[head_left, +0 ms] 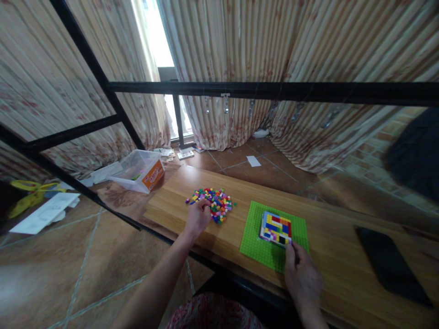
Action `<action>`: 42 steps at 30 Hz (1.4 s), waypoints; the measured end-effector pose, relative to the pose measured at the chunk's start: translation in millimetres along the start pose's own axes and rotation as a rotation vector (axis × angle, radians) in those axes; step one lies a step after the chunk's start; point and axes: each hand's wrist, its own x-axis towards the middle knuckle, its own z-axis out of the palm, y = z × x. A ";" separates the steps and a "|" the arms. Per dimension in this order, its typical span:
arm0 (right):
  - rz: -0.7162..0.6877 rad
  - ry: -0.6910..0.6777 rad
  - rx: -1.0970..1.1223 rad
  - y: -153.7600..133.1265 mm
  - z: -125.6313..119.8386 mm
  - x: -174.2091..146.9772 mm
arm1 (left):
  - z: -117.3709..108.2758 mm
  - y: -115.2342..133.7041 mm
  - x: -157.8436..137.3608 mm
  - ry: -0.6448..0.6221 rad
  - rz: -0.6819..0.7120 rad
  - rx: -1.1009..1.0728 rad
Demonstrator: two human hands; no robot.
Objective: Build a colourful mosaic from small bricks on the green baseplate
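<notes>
A heap of small multicoloured toy bricks (222, 203) lies on the wooden bench. My left hand (198, 217) reaches over its near left edge with the fingers pinched together; what is between the fingertips, if anything, is too small to make out. To the right lies a green studded baseplate (252, 246). On it sits a flat, roughly square toy-brick build (276, 227) with red, yellow, blue and white bricks on top and one dark square near its front right. My right hand (303, 274) grips the build's near right corner between thumb and curled fingers.
The wooden bench (329, 237) carries a dark flat phone-like slab (391, 262) at its right. Beyond the left end stands a clear plastic bin (137, 171) with an orange label. A black metal frame (257, 90) crosses ahead, before curtains (212, 45). Papers lie on the tiled floor.
</notes>
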 end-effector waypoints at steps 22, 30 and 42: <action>-0.034 0.016 -0.013 2.6 0.8 -0.7 | 17.3 -14.0 2.8 -0.061 0.241 -0.065; -0.029 0.013 -0.024 2.8 -0.6 -1.2 | -11.3 -37.2 11.1 0.113 -0.055 0.150; -0.027 0.011 0.003 -0.5 -1.4 0.0 | -25.8 -33.8 27.4 -0.029 -0.133 0.379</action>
